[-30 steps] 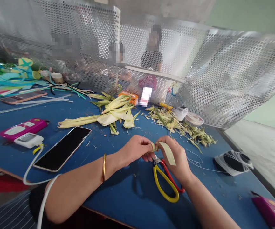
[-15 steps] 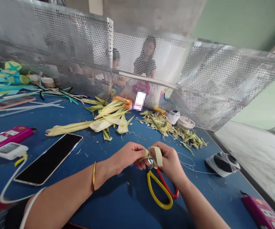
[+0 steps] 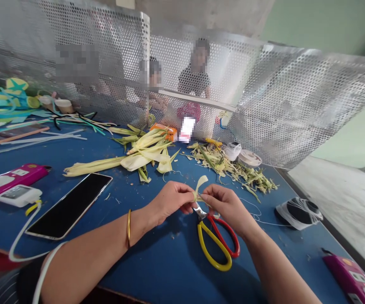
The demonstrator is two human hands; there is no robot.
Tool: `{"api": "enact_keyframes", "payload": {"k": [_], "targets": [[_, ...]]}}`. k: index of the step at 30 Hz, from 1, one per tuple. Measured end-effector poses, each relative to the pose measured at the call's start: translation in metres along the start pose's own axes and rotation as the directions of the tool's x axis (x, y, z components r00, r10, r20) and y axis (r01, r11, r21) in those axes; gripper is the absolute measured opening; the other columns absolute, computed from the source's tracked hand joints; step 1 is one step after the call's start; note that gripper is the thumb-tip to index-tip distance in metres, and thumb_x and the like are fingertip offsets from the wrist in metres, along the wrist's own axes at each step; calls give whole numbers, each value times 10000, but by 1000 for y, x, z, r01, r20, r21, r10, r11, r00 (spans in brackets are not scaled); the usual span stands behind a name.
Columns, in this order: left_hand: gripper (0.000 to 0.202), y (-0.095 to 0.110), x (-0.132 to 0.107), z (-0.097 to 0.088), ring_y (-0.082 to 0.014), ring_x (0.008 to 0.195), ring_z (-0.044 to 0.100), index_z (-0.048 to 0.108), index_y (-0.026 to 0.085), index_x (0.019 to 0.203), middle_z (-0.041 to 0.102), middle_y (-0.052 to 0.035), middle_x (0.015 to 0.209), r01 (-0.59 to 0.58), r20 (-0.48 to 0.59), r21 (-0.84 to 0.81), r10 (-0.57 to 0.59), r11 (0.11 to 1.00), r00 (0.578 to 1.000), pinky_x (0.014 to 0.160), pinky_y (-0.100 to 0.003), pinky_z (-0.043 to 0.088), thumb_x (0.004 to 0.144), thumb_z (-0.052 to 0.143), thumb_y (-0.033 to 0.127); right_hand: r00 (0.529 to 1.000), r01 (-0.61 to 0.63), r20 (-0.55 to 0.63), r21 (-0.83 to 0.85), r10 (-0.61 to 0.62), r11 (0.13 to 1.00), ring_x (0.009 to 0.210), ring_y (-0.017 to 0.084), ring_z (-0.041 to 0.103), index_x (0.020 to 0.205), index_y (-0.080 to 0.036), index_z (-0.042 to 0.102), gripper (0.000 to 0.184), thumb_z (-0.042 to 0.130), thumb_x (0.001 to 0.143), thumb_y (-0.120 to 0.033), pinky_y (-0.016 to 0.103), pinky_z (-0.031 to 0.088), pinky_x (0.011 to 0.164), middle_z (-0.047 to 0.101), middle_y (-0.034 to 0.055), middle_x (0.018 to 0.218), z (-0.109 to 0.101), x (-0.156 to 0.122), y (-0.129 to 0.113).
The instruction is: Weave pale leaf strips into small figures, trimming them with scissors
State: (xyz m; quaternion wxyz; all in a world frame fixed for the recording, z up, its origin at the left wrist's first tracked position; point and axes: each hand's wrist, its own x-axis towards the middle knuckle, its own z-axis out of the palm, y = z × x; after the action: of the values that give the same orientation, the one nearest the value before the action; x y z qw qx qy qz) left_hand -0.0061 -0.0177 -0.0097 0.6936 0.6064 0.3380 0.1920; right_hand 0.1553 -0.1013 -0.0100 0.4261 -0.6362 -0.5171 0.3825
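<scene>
Over the middle of the blue table, my left hand [image 3: 177, 198] pinches a pale green corn husk strip [image 3: 201, 182], one end of which sticks up in a curl. Opposite it, my right hand [image 3: 223, 204] grips the same strip between thumb and fingers, close to my left fingertips. Below the hands are scissors [image 3: 215, 240] with one yellow and one red handle; their blade tips are hidden behind the fingers of my left hand. Farther back lies a bunch of corn husks [image 3: 144, 154], and to its right a heap of husk scraps [image 3: 233, 166].
A black phone [image 3: 71, 207] and a magenta device [image 3: 14, 179] with a white cable lie left. At right stand a spool of white thread [image 3: 298, 213] and another magenta device [image 3: 353, 274]. A perforated metal screen [image 3: 188, 55] borders the back, with people behind it.
The husk strip's wide loop between my hands has gone; an end now points upward. My right fingers have closed lower on the strip. The view has shifted slightly.
</scene>
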Motion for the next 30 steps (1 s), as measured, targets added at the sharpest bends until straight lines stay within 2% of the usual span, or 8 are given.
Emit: {"api": "enact_keyframes", "payload": {"k": [4, 8, 14, 17, 20, 24, 30], "targets": [[120, -3, 1, -1, -98, 519, 567, 702, 131, 707, 678, -34, 630, -12, -28, -1, 12, 1000, 1000, 545, -220, 471, 723, 609, 205, 998, 8, 59, -99, -2, 995, 570, 109, 469, 692, -184, 601, 286, 590, 826, -436, 253, 374, 569, 549, -28, 609, -4, -1, -4], [117, -4, 0, 0, -94, 533, 562, 701, 128, 707, 675, -32, 637, -28, -3, 10, 28, 1000, 1000, 560, -215, 465, 711, 606, 196, 989, -16, 146, -58, 24, 998, 624, 123, 525, 703, -184, 599, 263, 592, 824, -418, 256, 413, 620, 586, -15, 649, -3, -2, -5], [112, 0, -2, 1, -86, 518, 537, 687, 129, 720, 662, -23, 618, -14, -35, 28, 15, 1000, 999, 533, -201, 432, 712, 584, 173, 981, -21, 191, 5, 20, 1000, 700, 153, 621, 790, -196, 571, 172, 582, 835, -362, 282, 478, 689, 656, 6, 752, -3, -3, -2], [97, 0, -1, 1, -81, 499, 520, 681, 133, 709, 649, -13, 600, -27, -31, 37, 28, 999, 999, 498, -191, 405, 713, 599, 184, 977, -13, 212, -30, 19, 999, 684, 150, 617, 853, -198, 585, 128, 563, 838, -323, 282, 479, 680, 658, 0, 764, -4, -3, 0], [98, -1, 0, 0, -77, 483, 506, 678, 136, 698, 643, -11, 596, -31, -38, 38, 33, 999, 999, 476, -187, 387, 714, 595, 184, 989, 64, 146, -194, -35, 979, 668, 144, 572, 865, -206, 627, 123, 541, 846, -291, 266, 436, 645, 634, -15, 724, -6, -4, 0], [110, 0, 0, 0, -81, 476, 501, 673, 137, 677, 639, -14, 591, -26, -67, 36, 28, 999, 997, 474, -197, 391, 699, 566, 153, 984, 163, 6, -424, -177, 891, 705, 163, 553, 793, -227, 639, 138, 519, 853, -259, 273, 402, 655, 646, -9, 735, -7, -4, 1], [99, 0, 0, 0, -81, 470, 498, 647, 146, 645, 633, -8, 570, -28, -63, 68, 33, 997, 997, 473, -197, 383, 684, 557, 134, 968, 220, -20, -426, -252, 878, 729, 173, 577, 783, -230, 619, 159, 497, 882, -255, 269, 418, 662, 656, 4, 761, -7, -5, 0]]}}
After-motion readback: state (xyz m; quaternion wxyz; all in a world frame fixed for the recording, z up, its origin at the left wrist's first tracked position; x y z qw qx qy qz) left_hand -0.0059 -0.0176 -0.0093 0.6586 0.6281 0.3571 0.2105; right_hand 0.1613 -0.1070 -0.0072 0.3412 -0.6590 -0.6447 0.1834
